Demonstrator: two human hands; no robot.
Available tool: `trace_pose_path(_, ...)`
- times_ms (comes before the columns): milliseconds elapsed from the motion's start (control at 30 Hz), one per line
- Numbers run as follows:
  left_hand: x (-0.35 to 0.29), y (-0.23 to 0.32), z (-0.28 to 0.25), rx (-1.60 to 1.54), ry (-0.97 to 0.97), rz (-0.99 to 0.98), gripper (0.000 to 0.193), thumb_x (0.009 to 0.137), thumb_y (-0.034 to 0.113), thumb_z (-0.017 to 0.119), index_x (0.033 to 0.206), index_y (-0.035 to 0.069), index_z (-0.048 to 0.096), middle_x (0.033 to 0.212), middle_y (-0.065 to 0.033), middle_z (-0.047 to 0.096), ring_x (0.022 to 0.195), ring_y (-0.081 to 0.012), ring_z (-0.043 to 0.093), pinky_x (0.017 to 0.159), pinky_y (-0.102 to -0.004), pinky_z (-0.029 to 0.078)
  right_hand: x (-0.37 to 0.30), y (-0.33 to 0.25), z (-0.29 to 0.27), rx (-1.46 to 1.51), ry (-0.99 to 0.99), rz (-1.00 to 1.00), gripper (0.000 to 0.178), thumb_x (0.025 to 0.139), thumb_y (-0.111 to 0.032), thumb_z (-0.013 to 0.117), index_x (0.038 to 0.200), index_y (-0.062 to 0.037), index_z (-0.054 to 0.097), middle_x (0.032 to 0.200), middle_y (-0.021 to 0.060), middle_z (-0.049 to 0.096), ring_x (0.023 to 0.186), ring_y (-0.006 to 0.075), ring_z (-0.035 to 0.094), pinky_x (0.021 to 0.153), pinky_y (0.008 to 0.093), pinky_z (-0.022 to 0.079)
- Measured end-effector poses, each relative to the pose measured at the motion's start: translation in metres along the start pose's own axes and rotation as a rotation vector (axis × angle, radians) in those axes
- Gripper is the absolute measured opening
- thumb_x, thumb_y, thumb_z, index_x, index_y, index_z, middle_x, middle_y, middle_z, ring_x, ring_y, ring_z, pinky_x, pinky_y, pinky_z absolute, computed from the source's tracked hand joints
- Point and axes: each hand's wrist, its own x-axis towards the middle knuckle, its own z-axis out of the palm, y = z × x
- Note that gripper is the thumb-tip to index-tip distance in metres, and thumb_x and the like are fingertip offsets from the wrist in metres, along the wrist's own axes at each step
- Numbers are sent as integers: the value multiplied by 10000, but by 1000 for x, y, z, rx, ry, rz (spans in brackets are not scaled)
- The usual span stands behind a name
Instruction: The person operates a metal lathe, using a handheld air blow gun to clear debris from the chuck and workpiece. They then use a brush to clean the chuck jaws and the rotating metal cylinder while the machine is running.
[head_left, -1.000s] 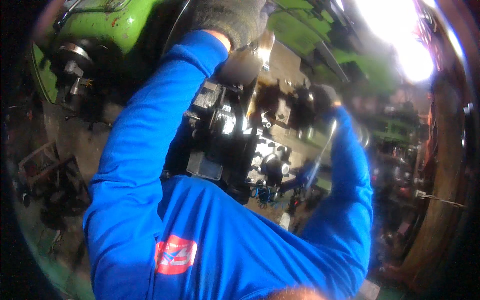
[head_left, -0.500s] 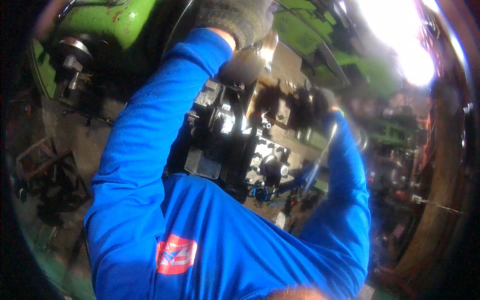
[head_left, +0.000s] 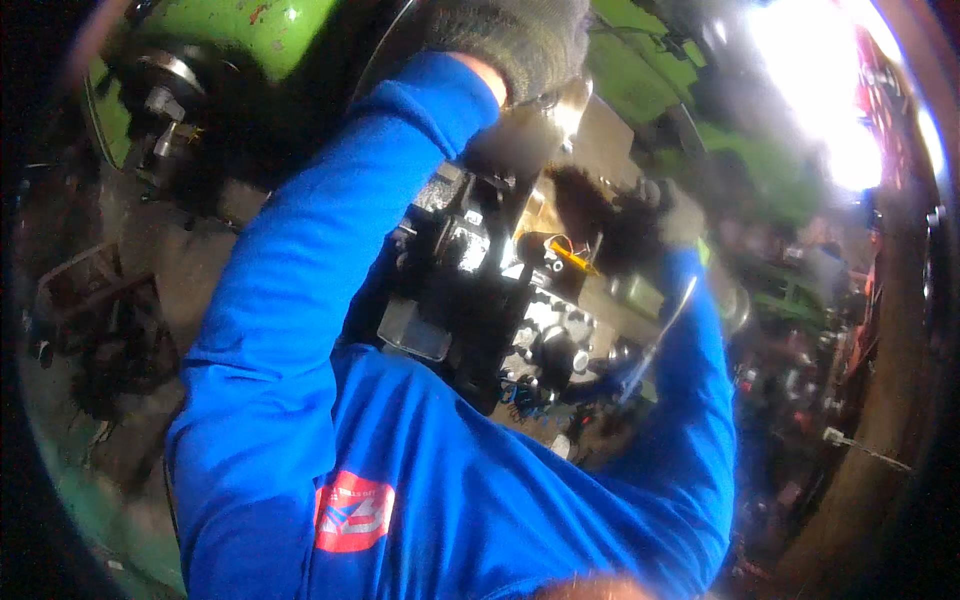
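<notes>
My left hand (head_left: 515,45), in a dark, soiled work glove, reaches over a rounded, shiny metal part (head_left: 515,140) of a green machine. Its fingers are hidden behind the back of the glove and the top edge. Farther right, my right hand (head_left: 682,218), in a greyish glove, is beside a dark, shadowed part of the machine. Blur and shadow hide its fingers, so I cannot tell what it holds. Between the hands and nearer my body, a small yellow piece (head_left: 573,257) lies on the machine. Below it sits a metal block with a round knob (head_left: 580,360).
Green machine housing (head_left: 270,30) fills the upper left, beside a round metal fitting (head_left: 170,70). A grey tray-like part (head_left: 415,332) is just in front of my body. A dark metal frame (head_left: 100,290) stands on the floor at left. Bright light glares at upper right.
The view has shifted, so the machine and my left hand sit farther right. My right hand has turned and shows more of its glove. The yellow piece has come into sight.
</notes>
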Motion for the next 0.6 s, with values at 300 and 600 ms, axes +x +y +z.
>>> trace_pose_path(300,4,3,5,-19,-37,23,326,929,370,583,969,93,749,1051,-148,714,1069,-328,652,989,-470,486,1,34,23,38,147,13,583,822,-344,734,1362,-138,657,1137,217,732,1079,389,698,955,465,550)
trace_pose_path(600,5,10,7,-45,4,8,302,893,344,623,923,71,751,1041,-184,705,1049,-372,654,954,-486,513,-22,112,0,456,604,80,425,988,-329,655,1331,-80,657,1265,209,699,1160,357,667,977,442,536)
